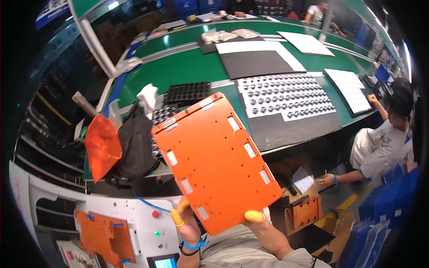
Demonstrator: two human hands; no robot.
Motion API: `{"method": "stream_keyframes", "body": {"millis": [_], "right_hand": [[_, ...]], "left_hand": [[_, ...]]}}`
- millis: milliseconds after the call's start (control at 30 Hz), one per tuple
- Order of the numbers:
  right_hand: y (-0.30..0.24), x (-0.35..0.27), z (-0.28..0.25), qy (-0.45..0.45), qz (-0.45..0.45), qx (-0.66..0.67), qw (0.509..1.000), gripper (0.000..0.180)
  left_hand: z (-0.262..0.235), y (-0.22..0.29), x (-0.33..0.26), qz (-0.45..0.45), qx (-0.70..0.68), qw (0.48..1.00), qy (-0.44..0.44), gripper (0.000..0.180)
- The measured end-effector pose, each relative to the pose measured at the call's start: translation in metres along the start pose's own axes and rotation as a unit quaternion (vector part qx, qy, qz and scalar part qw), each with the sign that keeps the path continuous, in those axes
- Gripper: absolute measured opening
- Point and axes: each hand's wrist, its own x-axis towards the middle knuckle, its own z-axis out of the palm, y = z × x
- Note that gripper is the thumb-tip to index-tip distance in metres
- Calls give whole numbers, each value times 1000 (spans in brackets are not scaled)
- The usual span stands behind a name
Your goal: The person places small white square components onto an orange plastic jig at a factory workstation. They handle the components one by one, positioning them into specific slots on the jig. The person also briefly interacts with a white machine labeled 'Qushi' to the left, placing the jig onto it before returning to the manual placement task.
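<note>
Grips the near right corner of an orange plate [214,165] with the right hand [263,227], clamped on it, yellow-covered thumb laid on the upper face and fingers hidden underneath. Touches the near left edge with the left hand [188,228], yellow fingertips [177,217] showing beside that edge; cannot tell whether clamped there or merely propping.

Holds the plate in the air close in front of the body, short of the green bench [167,67] and to the right of a white machine [143,214].

Seems partway through handling, judging by the plate: off every surface and supported by hand, with pale metal inserts [249,150] in place along both long sides and at the far end; setting down not yet done. Cannot tell what work, if any, remains on the hidden underside.

Slants along the long axis from lower right, near the body, to upper left; points the far short end away toward a black tray [187,92], broad face turned up.

Farther out: an orange fixture [105,232] on the machine, rows of small round parts [286,95] on the bench, a co-worker [380,147] at right.
</note>
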Motion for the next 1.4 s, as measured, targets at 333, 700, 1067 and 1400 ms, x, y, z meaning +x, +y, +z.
{"method": "stream_keyframes", "body": {"millis": [333,700,1067,1400], "right_hand": [[1,91,-51,122,-32,-25,992,51],[-13,118,-59,66,106,-203,971,61],[-77,131,-16,-66,-173,-772,608,57],[-88,175,-49,-122,-240,-877,397,60]], "left_hand": [[39,-52,54,29,179,977,-108,56],[29,-75,106,85,375,922,-50,53],[39,-72,115,102,497,861,-26,53],[37,-79,118,109,496,861,-37,50]]}}
